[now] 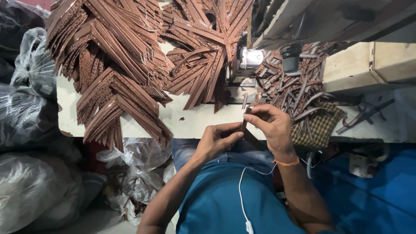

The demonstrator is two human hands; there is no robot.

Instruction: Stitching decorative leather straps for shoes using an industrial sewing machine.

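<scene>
My left hand [219, 139] and my right hand [271, 125] meet at the near edge of a white worktable [195, 121], both pinching one narrow brown patterned strip [245, 123] that stands roughly upright between the fingertips. The right hand grips its upper part, the left its lower part. An orange thread band sits on my right wrist. Just beyond the hands stands a sewing machine [249, 58].
Large heaps of angled brown patterned strips [121, 69] cover the table's left and middle. A pile of loose short strips [294, 86] lies at right on a checked cloth [318, 125]. Plastic bags [30, 112] crowd the left. A white earphone cable [242, 195] hangs down my blue shirt.
</scene>
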